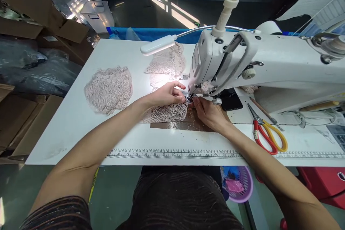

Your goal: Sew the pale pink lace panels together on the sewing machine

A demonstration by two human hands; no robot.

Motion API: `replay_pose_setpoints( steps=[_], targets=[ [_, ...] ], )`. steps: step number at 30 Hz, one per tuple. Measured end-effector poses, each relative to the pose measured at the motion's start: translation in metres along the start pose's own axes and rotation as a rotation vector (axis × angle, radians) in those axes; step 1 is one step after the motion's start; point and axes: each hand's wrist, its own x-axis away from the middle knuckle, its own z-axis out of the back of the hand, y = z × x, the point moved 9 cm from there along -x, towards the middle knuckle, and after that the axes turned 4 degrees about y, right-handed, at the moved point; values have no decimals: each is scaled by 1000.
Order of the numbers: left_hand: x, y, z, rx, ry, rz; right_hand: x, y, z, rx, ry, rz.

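My left hand [172,93] reaches in from the left to the needle area of a white sewing machine [210,54]. Its thumb and fingers are bent together at a small dark thing [189,99] under the machine head, too small to name. A pale pink lace piece [168,113] lies beneath that hand, its right edge close to the presser foot. From the right, my right hand [208,111] comes to the same spot, fingers closed, with the fingertips partly hidden beside the foot. Whatever it pinches cannot be made out.
More lace lies behind the needle area [168,59] and in a pile [109,90] on the left. A lamp [159,45] hangs over the table. To the right are a black phone [231,99] and scissors [269,133]. A ruler strip [172,154] runs along the front edge.
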Motion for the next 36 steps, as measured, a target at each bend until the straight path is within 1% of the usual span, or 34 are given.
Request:
replay_pose_setpoints(
  steps=[4,7,10,14,17,21,23,24,25,27,28,29,31,33,35,36],
  targets=[
    [0,2,1,-17,23,0,-3,-1,-5,-1,-23,-29],
    [-1,2,0,-30,21,-14,-4,-4,-6,-17,-1,-6],
    [-2,3,0,-36,13,-31,-5,-4,-6,18,25,-7],
    [-1,6,1,-64,1,-62,-6,-2,-8,2,-7,-39],
    [0,5,-1,-91,-7,-55,-6,-2,-9,-28,-33,-37],
    [1,3,-5,-130,-18,-43,-5,-1,-10,12,-8,-46],
    [4,10,-6,-182,-19,-79,-2,1,-9,-10,2,-43],
    [7,17,-4,-245,-15,-116,-1,3,-8,-34,6,-34],
    [12,26,-1,-338,7,-167,2,5,-6,-58,11,-19],
    [22,46,13,-588,119,-270,8,12,1,-78,22,21],
    [26,54,22,-713,189,-292,13,17,4,-70,24,45],
    [27,58,31,-813,235,-276,18,23,8,-38,26,49],
    [22,53,49,-936,280,-174,28,36,15,30,41,69],
    [7,40,65,-990,285,-68,39,46,20,87,59,76],
    [-13,37,77,-1038,314,-68,49,54,23,140,96,77],
    [-24,37,79,-1072,304,-104,53,56,24,164,119,78]
  ],
)
